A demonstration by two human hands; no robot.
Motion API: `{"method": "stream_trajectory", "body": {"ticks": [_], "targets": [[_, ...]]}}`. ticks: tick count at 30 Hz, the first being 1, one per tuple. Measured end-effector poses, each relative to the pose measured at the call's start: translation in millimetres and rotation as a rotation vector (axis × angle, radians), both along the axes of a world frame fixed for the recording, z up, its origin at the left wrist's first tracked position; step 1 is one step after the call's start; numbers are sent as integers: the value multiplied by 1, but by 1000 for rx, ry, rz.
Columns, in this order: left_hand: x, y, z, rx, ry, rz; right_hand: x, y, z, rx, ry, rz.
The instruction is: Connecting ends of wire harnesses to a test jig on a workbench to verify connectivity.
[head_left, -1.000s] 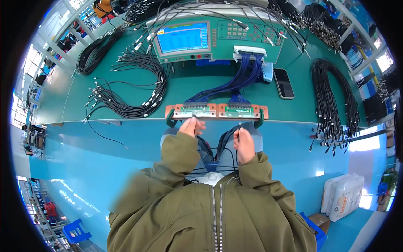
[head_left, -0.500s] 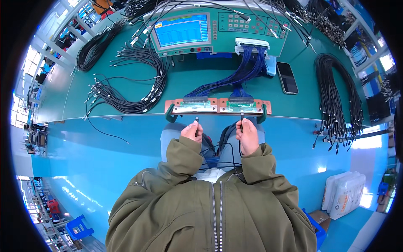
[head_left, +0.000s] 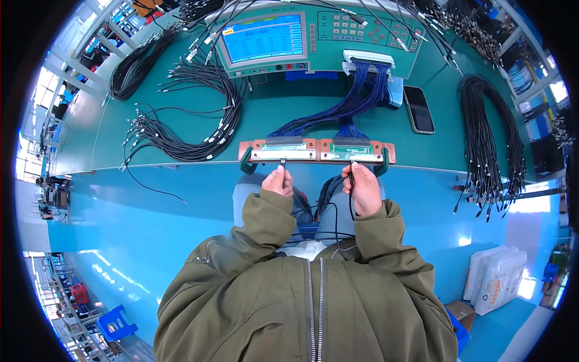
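My left hand (head_left: pixel 279 181) pinches one plug end (head_left: pixel 283 161) of a black cable, its tip up against the front of the left half of an orange-brown test fixture (head_left: pixel 317 149). At the fixture's right half, my right hand (head_left: pixel 364 188) is closed on the other black cable end (head_left: pixel 351 175), its tip also at the front edge. Whether either plug is fully seated I cannot tell. Slack black cable (head_left: pixel 336 224) hangs over my lap. Blue-purple ribbon wires (head_left: pixel 338 111) run from the fixture's green boards to a green tester (head_left: pixel 356 33) with a lit screen (head_left: pixel 263 41).
Bundles of black cables lie on the green table (head_left: pixel 193 108): a curved bundle (head_left: pixel 223 130) at left, a coil (head_left: pixel 129 78) behind it, a hanging bundle (head_left: pixel 491 139) at right. A phone (head_left: pixel 419 110) lies right of the wires. Dark green clamps (head_left: pixel 246 161) grip the fixture's ends.
Both hands have moved forward, bringing the cable plugs from just short of the fixture up to its front edge. The tester's screen now shows a larger line of text.
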State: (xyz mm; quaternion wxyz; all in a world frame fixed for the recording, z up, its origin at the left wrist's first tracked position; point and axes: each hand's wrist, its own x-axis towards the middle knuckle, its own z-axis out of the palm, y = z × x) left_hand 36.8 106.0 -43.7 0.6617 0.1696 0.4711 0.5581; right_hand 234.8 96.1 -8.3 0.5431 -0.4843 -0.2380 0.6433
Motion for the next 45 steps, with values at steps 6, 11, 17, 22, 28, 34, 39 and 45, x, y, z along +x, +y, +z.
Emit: {"method": "stream_trajectory", "body": {"ticks": [6, 11, 17, 22, 28, 34, 39, 45], "targets": [[9, 3, 4, -20, 36, 86, 11, -2, 7, -72, -265, 86], [-24, 11, 20, 111, 430, -346, 43, -19, -2, -4, -259, 209], [-187, -29, 52, 96, 938, -220, 165, -81, 25, 159, -489, -267], [-323, -102, -14, -207, 1406, 66, 280, -148, -16, 93, -650, -769], [-235, -86, 70, 71, 1353, 145, 295, -193, -50, -551, -1646, -185], [-129, -146, 244, 1410, 656, 47, 259, -146, -31, -485, -1416, -90], [-98, -166, 288, 1743, 647, -125, 179, -103, 8, -222, -1346, 24], [-127, -223, 274, 1828, 841, -242, 71, -57, 20, 46, -658, 140]]}}
